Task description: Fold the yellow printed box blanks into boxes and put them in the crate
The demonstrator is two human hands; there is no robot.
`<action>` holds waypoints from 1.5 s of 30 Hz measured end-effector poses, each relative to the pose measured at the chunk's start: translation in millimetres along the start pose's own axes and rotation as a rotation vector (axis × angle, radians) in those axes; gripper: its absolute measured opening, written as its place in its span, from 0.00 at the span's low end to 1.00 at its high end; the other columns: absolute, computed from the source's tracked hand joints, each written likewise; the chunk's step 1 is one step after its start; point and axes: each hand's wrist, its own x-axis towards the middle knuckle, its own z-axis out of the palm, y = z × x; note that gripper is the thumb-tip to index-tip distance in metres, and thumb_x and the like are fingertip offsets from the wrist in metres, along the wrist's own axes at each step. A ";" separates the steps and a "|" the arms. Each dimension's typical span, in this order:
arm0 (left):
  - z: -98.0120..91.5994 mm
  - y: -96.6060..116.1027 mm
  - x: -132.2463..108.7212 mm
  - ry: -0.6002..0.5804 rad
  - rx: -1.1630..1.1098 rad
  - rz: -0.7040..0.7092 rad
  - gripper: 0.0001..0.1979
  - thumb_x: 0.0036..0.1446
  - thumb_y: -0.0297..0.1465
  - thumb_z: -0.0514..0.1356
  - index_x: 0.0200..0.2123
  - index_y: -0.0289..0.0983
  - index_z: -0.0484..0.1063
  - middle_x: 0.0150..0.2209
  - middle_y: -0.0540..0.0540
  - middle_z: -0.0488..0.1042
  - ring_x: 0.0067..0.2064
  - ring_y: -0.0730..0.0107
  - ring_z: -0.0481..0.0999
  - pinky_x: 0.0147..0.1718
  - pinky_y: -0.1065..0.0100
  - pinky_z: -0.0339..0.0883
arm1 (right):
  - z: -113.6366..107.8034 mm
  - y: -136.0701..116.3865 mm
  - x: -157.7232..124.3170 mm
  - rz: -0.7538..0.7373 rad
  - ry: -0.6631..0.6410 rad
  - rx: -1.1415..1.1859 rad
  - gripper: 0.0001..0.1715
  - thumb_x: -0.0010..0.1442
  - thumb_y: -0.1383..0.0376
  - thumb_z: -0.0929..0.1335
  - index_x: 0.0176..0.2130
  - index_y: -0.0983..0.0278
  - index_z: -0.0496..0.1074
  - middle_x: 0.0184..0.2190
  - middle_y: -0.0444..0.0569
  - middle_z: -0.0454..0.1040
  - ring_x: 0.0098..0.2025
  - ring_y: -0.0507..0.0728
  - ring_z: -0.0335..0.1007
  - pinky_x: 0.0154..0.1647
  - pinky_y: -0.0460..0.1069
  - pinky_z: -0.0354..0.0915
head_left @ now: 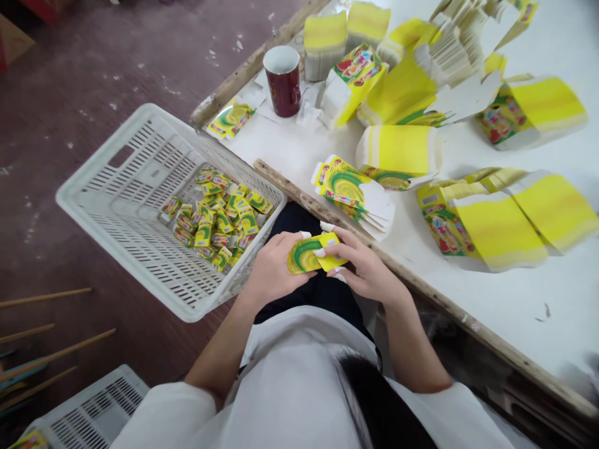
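The left hand [271, 271] and right hand [367, 271], both gripping a small box [311, 255], sit in a narrow gap over the lap. The basket [116, 224] stands just beside the left hand, the table's wooden edge [421, 284] just beside the right. A fan of flat cartons [353, 193] and a yellow stack [496, 221] crowd the near table [515, 305], which lies bare lower right. A mug [283, 81] stands well back.

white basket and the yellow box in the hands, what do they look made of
The white basket looks like moulded plastic, matt: slotted walls, rounded rim. The yellow box, held by the left hand and right hand, seems thin printed card: colour print, folded edges; gloss unclear.
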 end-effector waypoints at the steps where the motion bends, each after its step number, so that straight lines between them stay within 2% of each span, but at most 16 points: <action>1: 2.4 1.5 0.3 0.021 0.004 -0.007 0.29 0.48 0.34 0.73 0.53 0.38 0.69 0.47 0.39 0.78 0.49 0.52 0.78 0.50 0.55 0.71 | 4.4 -1.3 0.4 0.009 0.052 0.017 0.20 0.65 0.63 0.69 0.56 0.58 0.69 0.68 0.60 0.59 0.71 0.67 0.55 0.67 0.65 0.60; 4: 13.2 2.8 -2.4 0.139 -0.106 -0.068 0.28 0.46 0.35 0.73 0.50 0.38 0.71 0.46 0.40 0.77 0.49 0.53 0.78 0.50 0.55 0.71 | 22.9 -3.9 0.8 0.045 0.223 0.105 0.37 0.64 0.59 0.70 0.66 0.58 0.55 0.68 0.62 0.56 0.71 0.69 0.53 0.68 0.66 0.59; 6: 19.6 -0.7 -5.4 0.304 -0.380 -0.140 0.30 0.44 0.38 0.75 0.50 0.40 0.71 0.47 0.42 0.77 0.47 0.57 0.78 0.47 0.60 0.73 | 27.7 -2.7 2.0 0.057 0.282 0.174 0.45 0.62 0.55 0.71 0.69 0.57 0.48 0.67 0.61 0.58 0.67 0.67 0.62 0.64 0.64 0.65; 10: 24.2 -12.3 -5.7 0.773 -1.058 -0.384 0.28 0.51 0.55 0.66 0.45 0.41 0.71 0.49 0.42 0.75 0.48 0.62 0.78 0.45 0.64 0.74 | 5.2 12.1 15.3 0.182 0.577 -0.029 0.23 0.64 0.56 0.69 0.56 0.57 0.66 0.51 0.54 0.72 0.50 0.62 0.73 0.49 0.58 0.74; 12: 26.0 -14.1 -4.1 0.847 -1.243 -0.538 0.27 0.55 0.57 0.61 0.42 0.40 0.71 0.51 0.40 0.75 0.51 0.61 0.77 0.50 0.62 0.73 | -11.2 25.2 27.0 0.274 0.723 -0.277 0.15 0.63 0.59 0.69 0.49 0.60 0.70 0.46 0.55 0.72 0.49 0.64 0.71 0.48 0.59 0.72; 15: 32.6 -9.4 -4.3 0.697 -1.346 -0.674 0.23 0.57 0.51 0.64 0.42 0.39 0.70 0.54 0.37 0.74 0.52 0.59 0.77 0.50 0.59 0.73 | -25.0 45.7 44.3 0.389 0.726 -0.555 0.14 0.59 0.62 0.70 0.45 0.63 0.72 0.45 0.58 0.71 0.51 0.68 0.66 0.53 0.64 0.67; 18: 39.9 -3.3 -6.0 0.548 -1.337 -0.682 0.21 0.54 0.45 0.68 0.44 0.39 0.69 0.54 0.38 0.74 0.49 0.62 0.78 0.44 0.62 0.74 | -26.7 56.7 53.9 0.441 0.676 -0.641 0.11 0.57 0.65 0.71 0.41 0.63 0.70 0.44 0.58 0.70 0.50 0.68 0.65 0.54 0.65 0.64; 22: 46.7 -2.6 -4.4 0.480 -1.308 -0.653 0.26 0.51 0.44 0.70 0.49 0.40 0.69 0.50 0.40 0.76 0.45 0.65 0.78 0.42 0.65 0.74 | -24.1 46.9 52.3 0.430 0.673 -0.534 0.14 0.55 0.68 0.70 0.42 0.62 0.66 0.40 0.54 0.71 0.46 0.65 0.67 0.52 0.64 0.65; 25: 51.4 -1.4 -0.6 0.419 -1.325 -0.542 0.34 0.46 0.48 0.72 0.53 0.41 0.69 0.54 0.39 0.74 0.53 0.58 0.76 0.49 0.59 0.72 | -12.2 24.5 41.6 0.407 0.667 -0.343 0.16 0.56 0.67 0.70 0.44 0.60 0.62 0.37 0.49 0.70 0.37 0.60 0.69 0.43 0.59 0.68; 28: 52.6 6.3 5.3 0.456 -1.359 -0.398 0.34 0.43 0.54 0.71 0.49 0.44 0.72 0.54 0.41 0.75 0.59 0.53 0.72 0.54 0.55 0.70 | 14.3 -1.8 26.5 0.346 0.429 -0.014 0.19 0.56 0.68 0.70 0.45 0.59 0.61 0.35 0.44 0.71 0.30 0.55 0.67 0.33 0.52 0.67; 30: 49.7 13.4 10.5 0.518 -1.361 -0.358 0.28 0.46 0.56 0.68 0.43 0.43 0.74 0.45 0.43 0.77 0.53 0.53 0.75 0.51 0.55 0.71 | 36.2 -16.0 17.6 0.303 0.212 0.302 0.19 0.59 0.67 0.71 0.45 0.57 0.59 0.33 0.42 0.70 0.29 0.53 0.67 0.30 0.48 0.65; 33: 43.9 21.0 17.4 0.629 -1.367 -0.336 0.24 0.50 0.56 0.65 0.34 0.41 0.72 0.30 0.49 0.70 0.34 0.65 0.75 0.41 0.62 0.74 | 62.9 -27.2 9.7 0.277 0.207 0.587 0.28 0.58 0.61 0.74 0.49 0.56 0.56 0.33 0.40 0.69 0.31 0.52 0.67 0.30 0.47 0.64; 36: 43.8 19.3 16.8 0.685 -1.353 -0.357 0.26 0.51 0.58 0.64 0.30 0.40 0.69 0.25 0.54 0.63 0.26 0.74 0.67 0.35 0.69 0.72 | 71.1 -27.7 7.6 0.272 0.244 0.552 0.38 0.55 0.60 0.77 0.56 0.55 0.55 0.33 0.40 0.68 0.33 0.52 0.67 0.33 0.47 0.65; 40: 52.3 5.3 2.3 0.605 -1.198 -0.353 0.30 0.44 0.60 0.67 0.34 0.40 0.73 0.32 0.50 0.74 0.34 0.69 0.75 0.38 0.68 0.73 | 55.5 -21.8 6.1 0.243 0.294 0.417 0.20 0.59 0.62 0.74 0.50 0.58 0.67 0.34 0.42 0.73 0.34 0.53 0.69 0.37 0.48 0.67; 43: 55.4 -5.4 -7.9 0.588 -1.055 -0.388 0.21 0.49 0.49 0.72 0.36 0.39 0.76 0.34 0.49 0.79 0.36 0.68 0.78 0.41 0.68 0.73 | 39.4 -18.2 2.3 0.244 0.343 0.333 0.09 0.64 0.64 0.69 0.46 0.59 0.72 0.38 0.46 0.77 0.37 0.55 0.73 0.40 0.50 0.69; 45: 51.2 -10.1 -10.4 0.557 -1.005 -0.433 0.16 0.53 0.44 0.71 0.35 0.38 0.78 0.32 0.49 0.80 0.35 0.67 0.80 0.42 0.65 0.74 | 30.2 -16.6 -0.5 0.226 0.365 0.246 0.09 0.65 0.66 0.67 0.45 0.59 0.74 0.37 0.46 0.78 0.36 0.55 0.74 0.39 0.50 0.70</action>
